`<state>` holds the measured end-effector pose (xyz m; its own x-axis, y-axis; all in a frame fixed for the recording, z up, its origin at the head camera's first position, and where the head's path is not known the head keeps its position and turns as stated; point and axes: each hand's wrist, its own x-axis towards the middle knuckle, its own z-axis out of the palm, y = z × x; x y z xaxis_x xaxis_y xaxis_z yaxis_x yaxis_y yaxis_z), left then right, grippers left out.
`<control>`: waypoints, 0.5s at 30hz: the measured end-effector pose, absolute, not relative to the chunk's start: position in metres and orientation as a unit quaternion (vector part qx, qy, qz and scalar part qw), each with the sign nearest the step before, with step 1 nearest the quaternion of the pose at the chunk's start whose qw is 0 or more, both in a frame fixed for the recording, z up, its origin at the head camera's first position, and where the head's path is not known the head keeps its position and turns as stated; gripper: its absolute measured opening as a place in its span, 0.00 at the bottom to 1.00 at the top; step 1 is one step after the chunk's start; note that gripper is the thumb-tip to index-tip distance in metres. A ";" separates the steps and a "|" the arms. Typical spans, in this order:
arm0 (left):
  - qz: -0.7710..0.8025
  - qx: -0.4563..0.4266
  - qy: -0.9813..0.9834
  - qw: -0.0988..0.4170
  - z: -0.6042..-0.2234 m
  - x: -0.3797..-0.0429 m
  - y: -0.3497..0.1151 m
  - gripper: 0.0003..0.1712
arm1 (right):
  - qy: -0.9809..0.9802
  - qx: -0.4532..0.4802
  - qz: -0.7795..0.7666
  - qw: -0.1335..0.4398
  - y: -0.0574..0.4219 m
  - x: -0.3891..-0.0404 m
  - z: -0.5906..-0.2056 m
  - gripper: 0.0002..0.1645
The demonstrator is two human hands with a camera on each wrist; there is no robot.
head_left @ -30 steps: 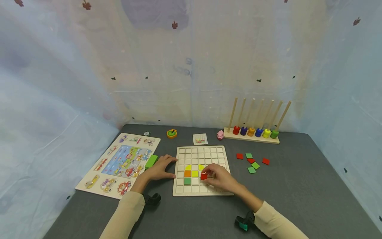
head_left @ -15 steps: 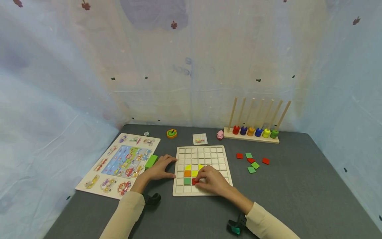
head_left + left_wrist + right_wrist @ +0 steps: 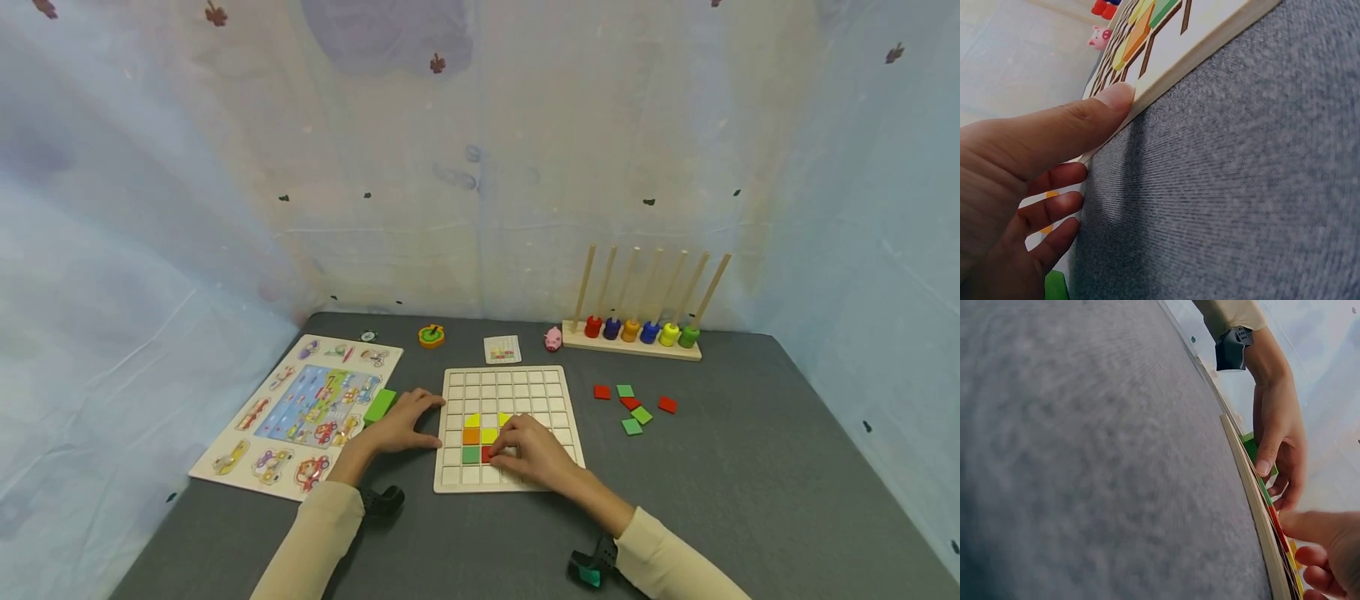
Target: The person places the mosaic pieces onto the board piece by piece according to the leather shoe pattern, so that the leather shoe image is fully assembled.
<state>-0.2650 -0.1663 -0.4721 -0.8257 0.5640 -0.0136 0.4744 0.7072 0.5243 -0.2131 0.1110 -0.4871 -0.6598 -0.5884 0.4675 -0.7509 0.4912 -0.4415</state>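
A wooden grid board (image 3: 506,392) lies flat on the table in front of me. My right hand (image 3: 536,454) pinches a red square tile (image 3: 486,454), which sits in a cell beside a green tile (image 3: 470,455). Above these are an orange tile (image 3: 471,436), a yellow tile (image 3: 488,436) and two rounded yellow pieces, one partly behind my fingers. At the board's left edge rests my left hand (image 3: 402,423), its thumb on the rim and the other fingers loosely spread. In the right wrist view my thumb lies on the red tile (image 3: 1277,526).
Loose red and green tiles (image 3: 632,427) lie right of the board. Behind it are a pattern card (image 3: 502,349), a pink pig (image 3: 552,338) and a peg stacker (image 3: 633,347) with colored beads. Left are a picture puzzle (image 3: 217,433) and a green block (image 3: 381,405).
My right hand has moved left and down with the red tile, bringing it into the cell right of the green tile. Since half a second ago it barely moves. My left hand stays put.
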 end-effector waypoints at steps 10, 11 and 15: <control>0.255 0.271 0.924 0.089 -0.472 -0.266 -0.165 0.40 | -0.823 0.352 0.439 0.074 0.139 -0.220 -0.468 0.11; 0.256 0.269 0.924 0.089 -0.473 -0.266 -0.165 0.40 | -0.822 0.345 0.448 0.068 0.143 -0.219 -0.462 0.11; 0.258 0.268 0.924 0.091 -0.473 -0.266 -0.165 0.40 | -0.831 0.324 0.449 0.053 0.161 -0.217 -0.439 0.12</control>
<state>-0.2659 -0.1651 -0.4729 -0.8394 0.5427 -0.0297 0.4487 0.7228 0.5256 -0.2173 0.1614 -0.4386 -0.7839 -0.4918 0.3791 -0.5864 0.3856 -0.7124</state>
